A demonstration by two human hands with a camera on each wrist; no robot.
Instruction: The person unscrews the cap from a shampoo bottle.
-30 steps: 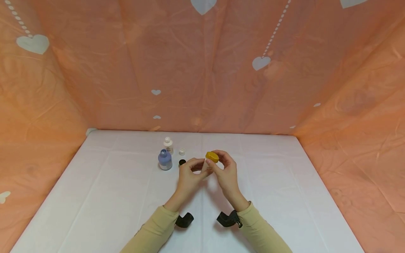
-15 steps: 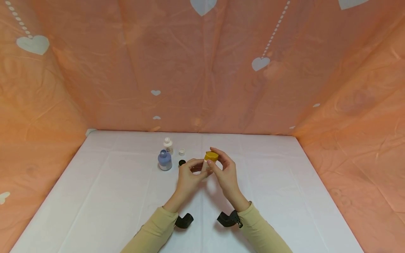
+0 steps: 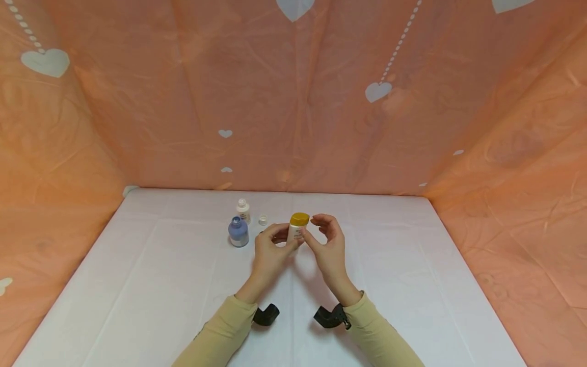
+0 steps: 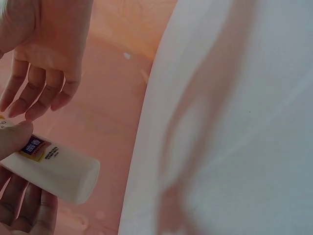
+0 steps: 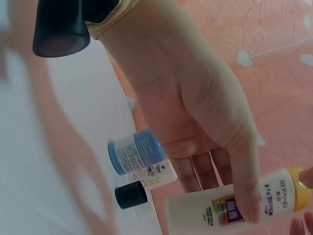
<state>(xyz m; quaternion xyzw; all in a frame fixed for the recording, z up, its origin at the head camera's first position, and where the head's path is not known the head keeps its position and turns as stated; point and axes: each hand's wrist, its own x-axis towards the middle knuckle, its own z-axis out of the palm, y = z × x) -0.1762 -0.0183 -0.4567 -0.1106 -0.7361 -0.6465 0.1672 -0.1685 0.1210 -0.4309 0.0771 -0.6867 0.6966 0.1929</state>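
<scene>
A white shampoo bottle (image 3: pixel 295 233) with a yellow cap (image 3: pixel 299 219) is held up above the table, cap end upward in the head view. My left hand (image 3: pixel 268 253) grips its body, the thumb (image 5: pixel 246 196) lying across the label and the fingers behind. At the cap side is my right hand (image 3: pixel 332 250), its fingers loosely bent and apart from the bottle; its fingertips show at the right edge of the right wrist view. In the left wrist view the right hand (image 4: pixel 46 63) hangs over the bottle (image 4: pixel 58 171) with relaxed fingers.
Left of the hands stand an uncapped blue bottle (image 3: pixel 238 232) and an uncapped white Dove bottle (image 3: pixel 243 211). A small white cap (image 3: pixel 263 220) lies beside them. A black cap (image 5: pixel 131 195), mostly behind the left hand in the head view, lies nearby. Orange curtains (image 3: pixel 293 102) surround the table.
The right fingers have come off the yellow cap and spread away. The left hand has shifted slightly left with the bottle, which now stands more upright and shows its label.
</scene>
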